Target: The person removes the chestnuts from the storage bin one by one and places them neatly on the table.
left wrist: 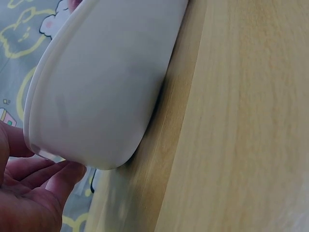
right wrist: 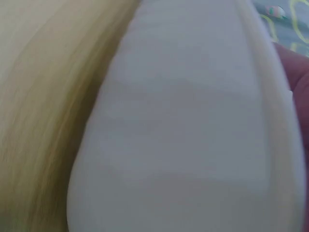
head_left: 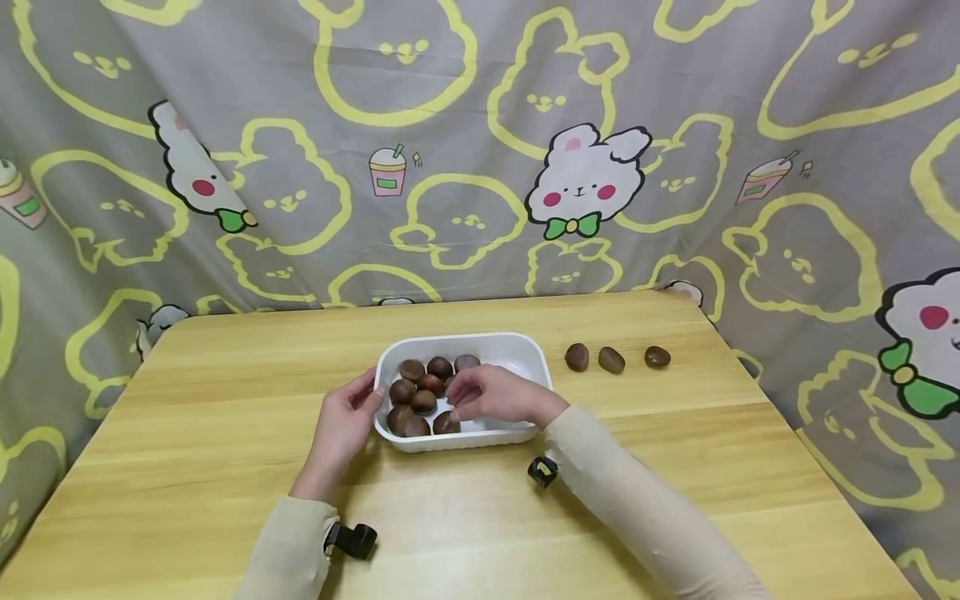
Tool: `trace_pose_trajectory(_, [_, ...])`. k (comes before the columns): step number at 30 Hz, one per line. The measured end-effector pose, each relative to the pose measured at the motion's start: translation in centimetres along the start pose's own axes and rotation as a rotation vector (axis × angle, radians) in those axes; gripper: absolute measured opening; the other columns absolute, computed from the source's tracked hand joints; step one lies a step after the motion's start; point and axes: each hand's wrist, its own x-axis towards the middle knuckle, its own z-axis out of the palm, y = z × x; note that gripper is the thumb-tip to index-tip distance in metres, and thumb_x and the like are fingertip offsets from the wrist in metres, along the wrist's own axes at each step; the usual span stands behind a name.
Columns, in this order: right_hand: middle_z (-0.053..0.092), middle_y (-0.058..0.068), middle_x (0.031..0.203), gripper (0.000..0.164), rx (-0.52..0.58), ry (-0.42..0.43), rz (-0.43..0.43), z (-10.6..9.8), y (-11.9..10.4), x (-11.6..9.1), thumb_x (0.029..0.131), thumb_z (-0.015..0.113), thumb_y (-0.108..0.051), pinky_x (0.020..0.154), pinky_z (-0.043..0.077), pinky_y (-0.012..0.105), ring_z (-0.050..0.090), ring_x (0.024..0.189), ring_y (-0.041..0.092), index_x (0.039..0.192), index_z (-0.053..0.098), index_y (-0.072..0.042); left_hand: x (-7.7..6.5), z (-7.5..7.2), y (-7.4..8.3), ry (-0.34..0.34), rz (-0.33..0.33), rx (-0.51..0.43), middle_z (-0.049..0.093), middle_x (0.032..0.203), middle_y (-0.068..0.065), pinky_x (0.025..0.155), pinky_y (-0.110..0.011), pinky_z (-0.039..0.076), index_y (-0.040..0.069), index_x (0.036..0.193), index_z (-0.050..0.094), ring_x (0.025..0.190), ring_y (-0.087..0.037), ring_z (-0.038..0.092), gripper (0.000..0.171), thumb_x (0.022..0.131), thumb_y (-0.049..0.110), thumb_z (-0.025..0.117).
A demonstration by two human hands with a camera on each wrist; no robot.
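A white rectangular tray (head_left: 480, 436) stands on the table with several brown chestnuts (head_left: 423, 402) inside, mostly in its left half. My left hand (head_left: 342, 425) grips the tray's left end, thumb at the rim and fingers against the outer wall, as the left wrist view also shows. Over the middle of the tray, my right hand (head_left: 495, 395) reaches in from the right. Its fingers and thumb point down among the chestnuts, the thumb tip right by a chestnut (head_left: 446, 422) near the front wall. Nothing shows held between them. In the right wrist view, the tray's wall (right wrist: 183, 125) covers most of that hand.
Three more chestnuts lie on the wooden table (head_left: 187, 433) to the right of the tray: one chestnut (head_left: 577, 357) nearest it, another chestnut (head_left: 612, 360) beside that, and a chestnut (head_left: 657, 357) farther right. A patterned grey curtain (head_left: 465, 142) hangs behind the table.
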Motion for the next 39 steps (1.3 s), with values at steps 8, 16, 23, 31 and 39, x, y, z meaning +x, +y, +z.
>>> trace_pose_trajectory(8, [0.070,0.001,0.090,0.025,-0.126,-0.046,-0.005,1.2,0.1,0.8,0.083,0.077,-0.005,0.079,0.052,0.020,0.063,0.084,0.007,0.106,0.068,0.000,-0.1,0.0,-0.3,0.000,0.006,-0.007,0.053,0.138,-0.019,0.095,-0.023,0.047,-0.004,0.140,0.049,0.123,-0.025,0.052,0.043,0.099,0.006,0.056])
trace_pose_trajectory(16, [0.068,0.002,0.094,0.019,-0.194,-0.071,-0.091,2.1,0.5,1.4,0.086,0.074,-0.003,0.078,0.051,0.020,0.061,0.082,0.005,0.104,0.070,-0.001,0.0,0.0,-0.3,-0.004,-0.001,-0.011,0.054,0.138,-0.018,0.096,-0.027,0.047,-0.003,0.141,0.049,0.124,-0.025,0.051,0.043,0.100,0.007,0.056])
trace_pose_trajectory(23, [0.066,-0.001,0.088,0.017,-0.249,-0.109,-0.120,2.1,0.5,1.6,0.084,0.071,0.003,0.074,0.051,0.019,0.059,0.078,0.004,0.101,0.071,-0.001,-0.1,-0.1,-0.2,-0.006,-0.006,0.008,0.053,0.139,-0.017,0.096,-0.029,0.047,-0.002,0.141,0.050,0.123,-0.025,0.052,0.043,0.100,0.007,0.056])
trace_pose_trajectory(31, [0.065,-0.002,0.090,0.015,-0.263,-0.079,-0.104,2.1,0.4,1.5,0.084,0.076,-0.002,0.077,0.051,0.019,0.060,0.082,0.007,0.098,0.072,-0.005,-0.1,-0.1,-0.2,-0.004,-0.002,0.001,0.053,0.139,-0.018,0.095,-0.027,0.048,-0.003,0.140,0.050,0.123,-0.025,0.052,0.043,0.099,0.007,0.056])
trace_pose_trajectory(39, [0.065,-0.005,0.087,0.015,-0.204,-0.047,-0.056,2.0,0.7,1.5,0.084,0.077,-0.005,0.074,0.052,0.021,0.060,0.080,0.006,0.097,0.070,-0.009,-0.1,0.0,-0.2,0.000,0.006,0.001,0.053,0.139,-0.018,0.096,-0.028,0.047,-0.003,0.141,0.050,0.124,-0.026,0.052,0.043,0.099,0.006,0.056])
